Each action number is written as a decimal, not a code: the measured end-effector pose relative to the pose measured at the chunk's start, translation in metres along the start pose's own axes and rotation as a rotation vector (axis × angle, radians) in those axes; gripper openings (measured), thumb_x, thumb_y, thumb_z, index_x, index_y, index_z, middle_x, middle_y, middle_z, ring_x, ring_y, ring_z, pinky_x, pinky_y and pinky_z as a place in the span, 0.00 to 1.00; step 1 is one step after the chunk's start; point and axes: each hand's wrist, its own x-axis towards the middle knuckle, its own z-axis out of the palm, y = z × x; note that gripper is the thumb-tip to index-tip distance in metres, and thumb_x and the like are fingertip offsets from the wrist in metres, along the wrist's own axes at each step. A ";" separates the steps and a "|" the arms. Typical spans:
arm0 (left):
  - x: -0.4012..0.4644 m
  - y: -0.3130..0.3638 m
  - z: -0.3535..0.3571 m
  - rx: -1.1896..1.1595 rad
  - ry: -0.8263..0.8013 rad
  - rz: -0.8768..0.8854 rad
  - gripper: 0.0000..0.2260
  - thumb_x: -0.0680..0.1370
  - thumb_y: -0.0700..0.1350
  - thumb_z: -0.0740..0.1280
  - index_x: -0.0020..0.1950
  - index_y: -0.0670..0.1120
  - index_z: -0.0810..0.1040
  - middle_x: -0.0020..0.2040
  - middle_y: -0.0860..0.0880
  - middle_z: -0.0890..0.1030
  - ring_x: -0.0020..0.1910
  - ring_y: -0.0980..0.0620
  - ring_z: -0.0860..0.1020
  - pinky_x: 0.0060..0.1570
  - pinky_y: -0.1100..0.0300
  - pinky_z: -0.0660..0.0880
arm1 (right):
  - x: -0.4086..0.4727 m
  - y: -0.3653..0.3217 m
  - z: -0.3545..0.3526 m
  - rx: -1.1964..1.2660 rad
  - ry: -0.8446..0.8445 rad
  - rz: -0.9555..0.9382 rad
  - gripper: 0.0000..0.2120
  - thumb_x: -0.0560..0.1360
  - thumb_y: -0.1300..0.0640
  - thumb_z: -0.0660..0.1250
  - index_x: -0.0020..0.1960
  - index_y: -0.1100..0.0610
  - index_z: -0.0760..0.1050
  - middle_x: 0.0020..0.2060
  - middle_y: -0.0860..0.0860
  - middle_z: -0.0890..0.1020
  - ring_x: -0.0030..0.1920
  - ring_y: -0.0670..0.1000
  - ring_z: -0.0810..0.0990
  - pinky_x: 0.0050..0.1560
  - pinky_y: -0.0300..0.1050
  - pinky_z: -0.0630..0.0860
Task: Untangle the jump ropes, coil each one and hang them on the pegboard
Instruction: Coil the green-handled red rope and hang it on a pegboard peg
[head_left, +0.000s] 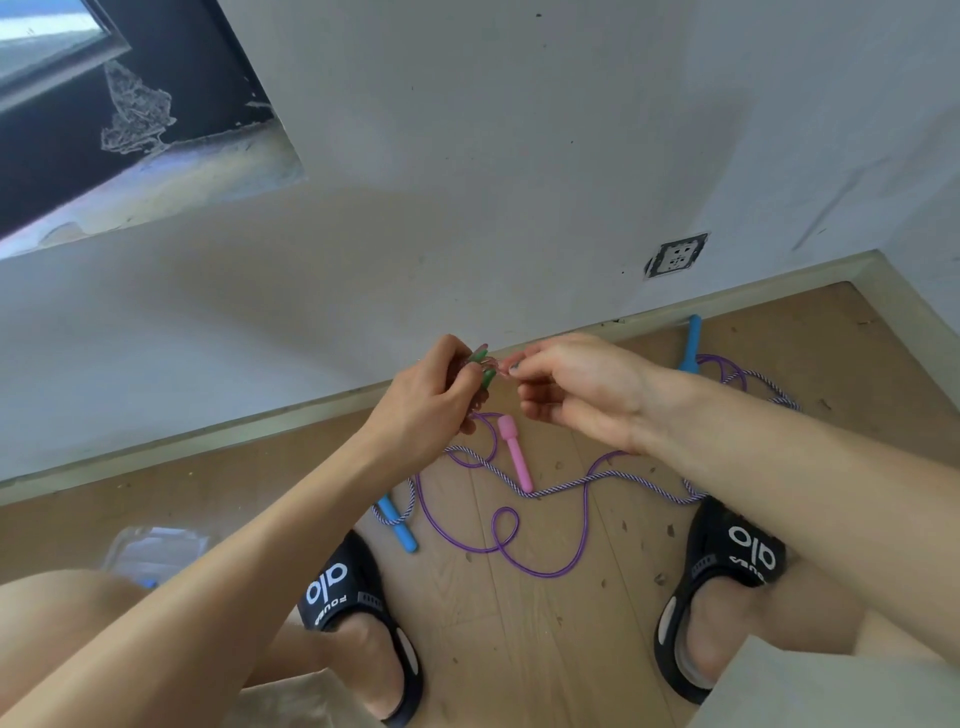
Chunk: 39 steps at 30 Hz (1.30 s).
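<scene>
Fingers of the left hand (423, 402) are pinching green handles (480, 364) with a clear rope coil; the right hand (571, 387) is pinching that rope's end at three o'clock. Below, a purple rope (498, 540), pink handle (514, 452) and striped rope (566, 486) with blue handles (397, 522) are lying on the floor (545, 623).

wall socket (675, 255) above baseboard | black slides (358, 618) on wood floor (545, 649) | clear plastic container (156, 551) at left

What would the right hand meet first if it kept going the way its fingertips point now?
Probably the left hand: the right hand points across at it and the green handle it grips, almost touching, though depth between them is unclear.
</scene>
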 end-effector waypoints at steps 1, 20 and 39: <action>0.001 0.001 -0.001 0.022 -0.001 0.004 0.06 0.83 0.47 0.58 0.51 0.47 0.72 0.38 0.52 0.81 0.34 0.48 0.83 0.44 0.47 0.81 | 0.002 0.001 0.001 -0.018 0.012 -0.041 0.05 0.78 0.68 0.63 0.51 0.62 0.77 0.40 0.54 0.76 0.34 0.46 0.73 0.36 0.39 0.73; 0.003 0.008 0.003 -0.145 -0.167 -0.033 0.11 0.84 0.48 0.57 0.47 0.44 0.73 0.33 0.48 0.80 0.30 0.47 0.74 0.30 0.52 0.72 | -0.002 -0.026 -0.002 -0.495 0.035 -0.363 0.19 0.82 0.56 0.58 0.34 0.56 0.72 0.34 0.52 0.76 0.39 0.49 0.73 0.45 0.45 0.69; -0.012 0.047 -0.012 -0.022 -0.140 0.339 0.05 0.77 0.40 0.59 0.51 0.49 0.71 0.41 0.52 0.83 0.43 0.43 0.81 0.49 0.44 0.79 | -0.030 -0.048 0.006 -0.430 0.034 -0.496 0.17 0.82 0.55 0.61 0.36 0.57 0.75 0.28 0.49 0.73 0.27 0.43 0.68 0.38 0.39 0.67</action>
